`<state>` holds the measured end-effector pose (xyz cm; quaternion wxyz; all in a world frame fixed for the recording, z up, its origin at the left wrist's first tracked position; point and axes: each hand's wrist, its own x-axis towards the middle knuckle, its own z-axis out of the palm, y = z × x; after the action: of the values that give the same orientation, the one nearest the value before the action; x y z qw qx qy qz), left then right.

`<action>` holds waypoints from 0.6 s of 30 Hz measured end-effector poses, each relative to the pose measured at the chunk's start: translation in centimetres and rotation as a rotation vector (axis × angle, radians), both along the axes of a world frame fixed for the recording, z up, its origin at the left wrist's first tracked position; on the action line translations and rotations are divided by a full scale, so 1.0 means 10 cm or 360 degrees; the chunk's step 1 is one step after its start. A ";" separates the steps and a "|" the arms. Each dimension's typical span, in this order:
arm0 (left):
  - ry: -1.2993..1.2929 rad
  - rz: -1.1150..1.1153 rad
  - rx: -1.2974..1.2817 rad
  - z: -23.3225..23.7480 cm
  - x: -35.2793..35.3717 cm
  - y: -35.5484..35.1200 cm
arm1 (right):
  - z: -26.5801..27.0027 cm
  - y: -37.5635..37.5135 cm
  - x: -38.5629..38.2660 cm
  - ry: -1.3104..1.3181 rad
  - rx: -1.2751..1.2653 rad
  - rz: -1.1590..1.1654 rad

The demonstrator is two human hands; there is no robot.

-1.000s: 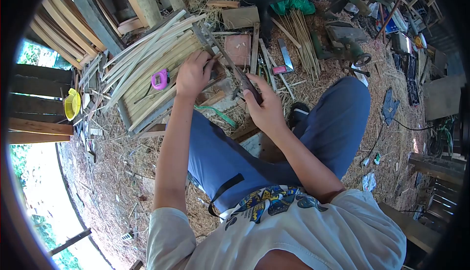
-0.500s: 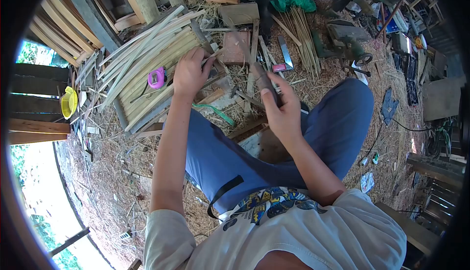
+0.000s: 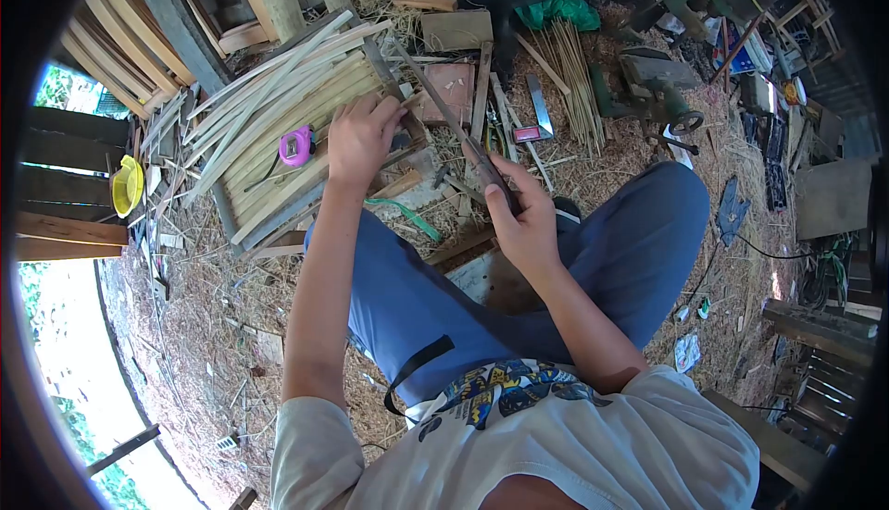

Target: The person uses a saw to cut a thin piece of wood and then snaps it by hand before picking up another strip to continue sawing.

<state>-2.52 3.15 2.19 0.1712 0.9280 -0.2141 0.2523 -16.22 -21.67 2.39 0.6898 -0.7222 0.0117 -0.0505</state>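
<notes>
My right hand [image 3: 523,214] is wrapped around the dark handle of a long-bladed knife [image 3: 437,95]. Its narrow blade slants up and to the left, just right of my left hand. Fingers closed, my left hand [image 3: 361,140] rests above the edge of a slatted wooden panel [image 3: 310,130]. A thin pale wooden strip [image 3: 413,101] pokes out past its fingertips; most of it is hidden by the hand. Left of that hand a pink tape measure [image 3: 296,146] lies on the slats. Loose strips [image 3: 269,70] are heaped over the panel's upper part.
A reddish block [image 3: 452,92] and a try square [image 3: 539,107] lie beyond the knife. Farther right are a bundle of thin sticks [image 3: 579,84] and a green metal vise [image 3: 653,89]. Shavings cover the ground. A yellow bowl [image 3: 128,186] is at far left.
The knife has swung so its blade now points up-left, nearer my left hand, and shows sharply instead of blurred. My right hand shifted slightly left and down; my left hand barely moved.
</notes>
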 end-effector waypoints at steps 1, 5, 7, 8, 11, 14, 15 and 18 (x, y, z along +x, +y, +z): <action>-0.0020 0.0025 -0.0001 -0.01 0.01 0.00 | -0.01 0.01 0.00 -0.0009 0.0003 -0.0002; -0.0010 0.0014 -0.0157 -0.01 -0.03 -0.01 | -0.02 0.03 -0.01 0.0023 0.0011 -0.0004; 0.0023 -0.0022 -0.0239 -0.03 -0.03 0.00 | 0.03 0.03 -0.01 0.0090 -0.0017 0.0011; 0.0034 -0.0030 -0.0241 -0.04 -0.02 0.01 | 0.04 0.04 -0.02 0.0107 0.0004 0.0016; 0.0073 -0.0030 -0.0278 -0.06 -0.01 0.03 | 0.03 0.05 -0.02 0.0108 0.0032 0.0025; 0.0150 -0.0033 -0.0339 -0.06 0.00 0.03 | -0.04 0.05 -0.01 0.0034 0.0004 0.0025; 0.0180 -0.0031 -0.0358 -0.06 0.00 0.04 | -0.05 0.06 -0.01 0.0030 0.0004 0.0027; 0.0173 -0.0032 -0.0372 -0.06 0.01 0.04 | -0.05 0.08 -0.01 0.0011 -0.0014 0.0028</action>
<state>-2.40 3.55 1.55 0.2920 0.9118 -0.1829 0.2233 -16.33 -20.85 1.92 0.6869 -0.7255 0.0076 -0.0419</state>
